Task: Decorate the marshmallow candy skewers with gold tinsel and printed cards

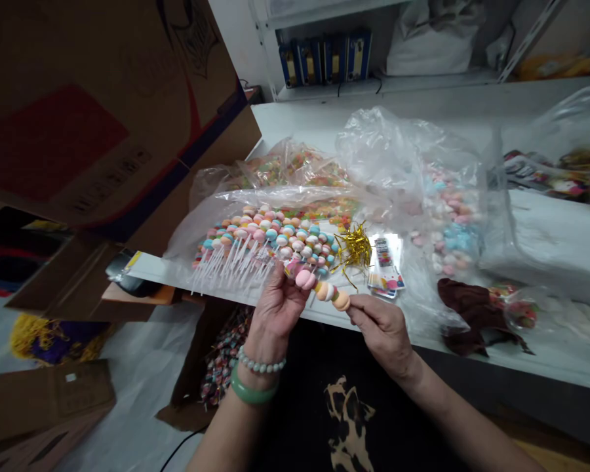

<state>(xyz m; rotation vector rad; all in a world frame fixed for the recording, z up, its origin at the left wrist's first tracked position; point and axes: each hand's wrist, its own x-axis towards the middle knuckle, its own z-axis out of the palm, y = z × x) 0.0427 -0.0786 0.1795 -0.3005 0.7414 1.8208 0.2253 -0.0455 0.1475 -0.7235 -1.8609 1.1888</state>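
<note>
A marshmallow candy skewer [326, 292] with pink, white and orange pieces is held between my two hands, just above the table's front edge. My left hand [281, 305], wearing a beaded bracelet and a green bangle, grips its pink end. At the orange end, my right hand [382, 329] pinches with thumb and fingers; what lies inside that pinch is hidden. Beyond my left hand lies a pile of marshmallow candy skewers [270, 236] with white sticks pointing toward me. Gold twist ties [354, 246] and a stack of printed cards [387, 265] rest behind my right hand.
Clear plastic bags hold colourful candies [295, 164] at the back and pastel marshmallows [455, 219] at the right. A brown cloth [465, 314] lies near the right front edge. A large cardboard box [103, 118] stands left; below the table, another open box contains wrapped sweets [225, 357].
</note>
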